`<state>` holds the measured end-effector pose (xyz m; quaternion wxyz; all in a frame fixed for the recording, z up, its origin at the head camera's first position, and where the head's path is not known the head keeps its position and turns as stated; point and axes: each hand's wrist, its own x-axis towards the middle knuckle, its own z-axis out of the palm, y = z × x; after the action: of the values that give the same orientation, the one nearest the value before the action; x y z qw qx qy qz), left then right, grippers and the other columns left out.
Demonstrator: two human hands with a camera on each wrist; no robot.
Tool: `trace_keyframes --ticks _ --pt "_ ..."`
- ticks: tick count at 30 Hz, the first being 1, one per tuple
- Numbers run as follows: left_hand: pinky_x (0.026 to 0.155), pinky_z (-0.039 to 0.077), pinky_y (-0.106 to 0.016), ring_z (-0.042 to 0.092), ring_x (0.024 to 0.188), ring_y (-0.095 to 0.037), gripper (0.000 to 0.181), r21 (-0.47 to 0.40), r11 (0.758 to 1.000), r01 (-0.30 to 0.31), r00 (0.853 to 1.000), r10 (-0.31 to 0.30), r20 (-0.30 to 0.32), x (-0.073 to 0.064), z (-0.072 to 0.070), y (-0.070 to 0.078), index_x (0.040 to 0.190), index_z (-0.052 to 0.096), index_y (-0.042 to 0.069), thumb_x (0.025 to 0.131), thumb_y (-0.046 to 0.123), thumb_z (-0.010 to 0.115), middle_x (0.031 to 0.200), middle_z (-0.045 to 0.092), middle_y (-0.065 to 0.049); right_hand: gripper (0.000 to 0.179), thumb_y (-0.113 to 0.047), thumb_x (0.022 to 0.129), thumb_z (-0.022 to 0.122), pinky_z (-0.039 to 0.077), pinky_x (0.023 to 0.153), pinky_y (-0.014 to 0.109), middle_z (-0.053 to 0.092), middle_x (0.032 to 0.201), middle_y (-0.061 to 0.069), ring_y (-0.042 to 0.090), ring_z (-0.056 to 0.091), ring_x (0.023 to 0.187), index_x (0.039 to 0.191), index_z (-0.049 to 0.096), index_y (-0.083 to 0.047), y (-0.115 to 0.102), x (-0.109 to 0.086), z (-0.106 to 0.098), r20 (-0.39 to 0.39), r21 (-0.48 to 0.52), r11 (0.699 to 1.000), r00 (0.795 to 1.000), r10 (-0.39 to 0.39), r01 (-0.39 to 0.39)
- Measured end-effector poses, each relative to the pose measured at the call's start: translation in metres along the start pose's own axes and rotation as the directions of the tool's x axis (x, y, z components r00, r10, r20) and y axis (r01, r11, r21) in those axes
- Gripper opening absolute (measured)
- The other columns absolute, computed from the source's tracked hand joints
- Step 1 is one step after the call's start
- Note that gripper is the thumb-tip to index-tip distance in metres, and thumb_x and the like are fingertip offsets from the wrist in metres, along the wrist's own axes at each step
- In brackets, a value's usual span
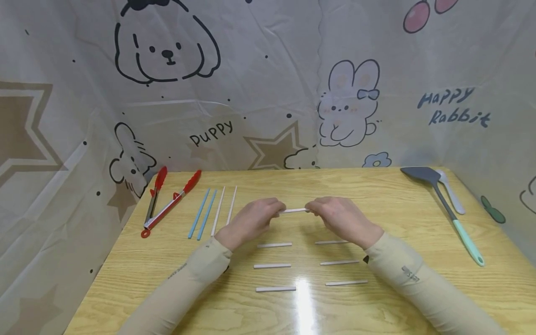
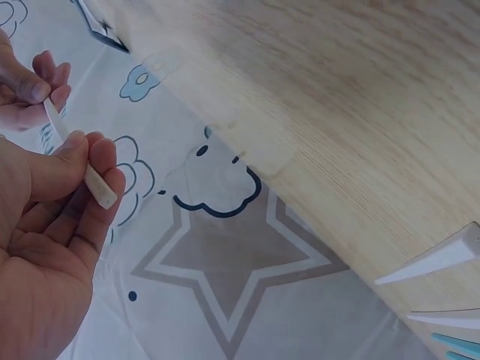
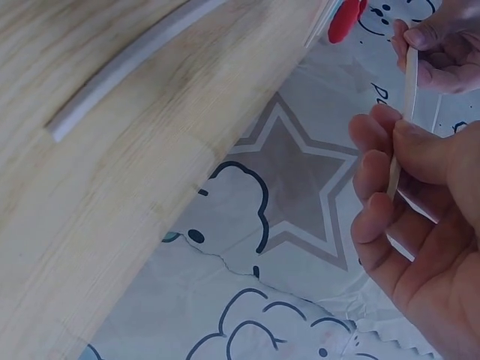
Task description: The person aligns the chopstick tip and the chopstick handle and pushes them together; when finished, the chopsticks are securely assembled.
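Observation:
Both hands hold one slim white stick (image 1: 295, 211) level above the table, one hand at each end. My left hand (image 1: 256, 215) pinches its left end between thumb and fingers; in the left wrist view the blunt squared end of the stick (image 2: 99, 186) sticks out past the fingertips. My right hand (image 1: 344, 217) pinches the other end, and the right wrist view shows the stick (image 3: 410, 86) running along the curled fingers. Shorter white sticks lie crosswise nearer me in two columns, including a left one (image 1: 272, 266) and a right one (image 1: 339, 263).
Left of my left hand lie two blue chopsticks (image 1: 207, 214) and two long white chopsticks (image 1: 218, 211). Red-tipped tongs (image 1: 167, 210) lie spread at the far left. A grey spatula with a mint handle (image 1: 465, 237) and a pale utensil (image 1: 452, 193) lie right. Printed cloth (image 1: 268, 83) hangs behind.

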<state>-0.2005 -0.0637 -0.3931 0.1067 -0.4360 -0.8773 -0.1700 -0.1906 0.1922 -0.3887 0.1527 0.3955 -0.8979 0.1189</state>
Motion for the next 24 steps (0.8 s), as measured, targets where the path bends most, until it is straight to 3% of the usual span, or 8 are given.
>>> trace_keyframes --ticks 16,24 --pt "0.077 0.054 -0.025 0.068 0.084 -0.019 0.034 -0.045 0.999 -0.008 0.998 0.005 -0.065 0.002 -0.0025 0.0035 0.104 0.07 -0.001 0.077 -0.022 0.068 0.096 0.069 -0.009 0.037 0.02 0.078 0.064 0.053 0.056 0.028 0.073 0.091 0.002 0.015 0.066 0.069 0.101 0.073 -0.007 0.0001 0.0022 -0.0043 -0.062 -0.03 0.999 0.998 -0.019 0.017" --pt "0.08 0.054 -0.027 0.067 0.088 -0.018 0.024 -0.038 0.999 0.036 0.999 -0.037 -0.005 0.0011 -0.0056 0.0061 0.103 0.071 0.001 0.084 -0.014 0.069 0.096 0.069 -0.007 0.033 0.015 0.079 0.071 0.054 0.058 0.029 0.073 0.092 0.002 0.015 0.067 0.072 0.102 0.073 -0.008 -0.001 0.0006 -0.0033 -0.05 -0.033 0.999 0.998 -0.036 0.035"
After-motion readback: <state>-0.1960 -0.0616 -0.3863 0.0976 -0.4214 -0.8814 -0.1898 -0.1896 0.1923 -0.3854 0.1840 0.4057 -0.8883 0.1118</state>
